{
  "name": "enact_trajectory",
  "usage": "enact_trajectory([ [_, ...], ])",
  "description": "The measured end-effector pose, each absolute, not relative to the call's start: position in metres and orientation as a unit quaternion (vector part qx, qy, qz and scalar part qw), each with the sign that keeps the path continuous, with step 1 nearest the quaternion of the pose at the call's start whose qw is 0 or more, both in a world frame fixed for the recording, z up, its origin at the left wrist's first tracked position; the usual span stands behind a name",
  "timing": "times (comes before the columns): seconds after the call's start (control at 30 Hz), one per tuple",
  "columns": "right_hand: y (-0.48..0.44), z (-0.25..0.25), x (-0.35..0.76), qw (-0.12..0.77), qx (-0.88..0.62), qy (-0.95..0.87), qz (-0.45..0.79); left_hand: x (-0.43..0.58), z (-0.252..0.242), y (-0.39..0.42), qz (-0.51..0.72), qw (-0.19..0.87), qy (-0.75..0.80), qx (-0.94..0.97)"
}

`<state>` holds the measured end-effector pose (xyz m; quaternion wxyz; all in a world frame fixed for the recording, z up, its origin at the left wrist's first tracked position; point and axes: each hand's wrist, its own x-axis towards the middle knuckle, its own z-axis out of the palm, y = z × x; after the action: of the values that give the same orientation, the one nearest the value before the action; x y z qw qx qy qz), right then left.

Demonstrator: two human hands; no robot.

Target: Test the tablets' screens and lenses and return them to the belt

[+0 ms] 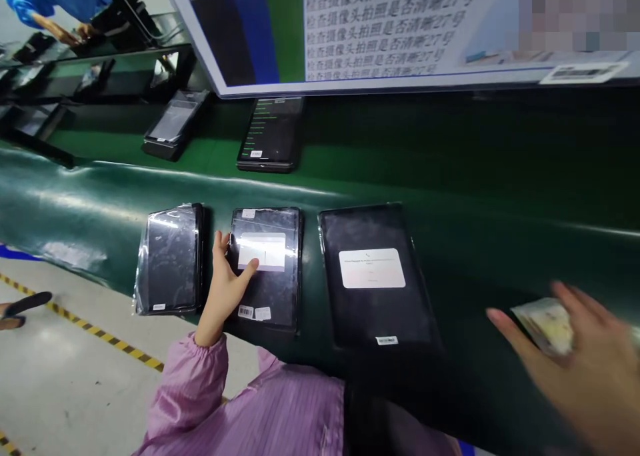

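Your left hand [227,283] rests open, thumb on the middle tablet [265,266]; your right hand [585,359], blurred, holds a small packet [545,324]. Checking screens seems underway; next needs a tap on its white prompt.

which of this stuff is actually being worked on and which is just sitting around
In hand:
- left hand touching the middle tablet, thumb on its white pop-up
- right hand over a small pale packet

Lying about:
- bagged tablet on the left
- right tablet showing a pop-up
- two devices further back on the green belt
- test chart board above
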<state>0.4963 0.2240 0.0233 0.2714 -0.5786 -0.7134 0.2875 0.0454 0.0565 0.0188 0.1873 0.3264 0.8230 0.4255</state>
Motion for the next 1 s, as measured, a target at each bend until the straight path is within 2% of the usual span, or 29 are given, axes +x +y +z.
enact_trajectory([
  [0.07,0.227,0.033,0.45,0.231,-0.613,-0.711,0.257,0.045,0.018,0.059,0.413,0.162,0.829,0.341],
  [0.13,0.229,0.036,0.409,0.248,-0.57,-0.707,0.336,0.044,0.019,0.057,0.416,0.155,0.828,0.342],
  [0.2,0.23,0.034,0.379,0.235,-0.555,-0.708,0.369,0.042,0.021,0.047,0.429,0.177,0.824,0.325],
  [0.3,0.228,0.029,0.36,0.204,-0.568,-0.716,0.351,0.042,0.025,0.022,0.442,0.234,0.813,0.3],
  [0.5,0.21,0.03,0.383,0.242,-0.525,-0.737,0.352,0.059,0.03,-0.02,0.403,0.297,0.814,0.295],
  [0.73,0.184,0.037,0.413,0.195,-0.53,-0.735,0.374,0.065,0.034,-0.016,0.355,0.282,0.823,0.343],
  [1.0,0.186,0.042,0.41,0.159,-0.519,-0.746,0.386,0.053,0.025,-0.016,0.372,0.23,0.829,0.35],
])
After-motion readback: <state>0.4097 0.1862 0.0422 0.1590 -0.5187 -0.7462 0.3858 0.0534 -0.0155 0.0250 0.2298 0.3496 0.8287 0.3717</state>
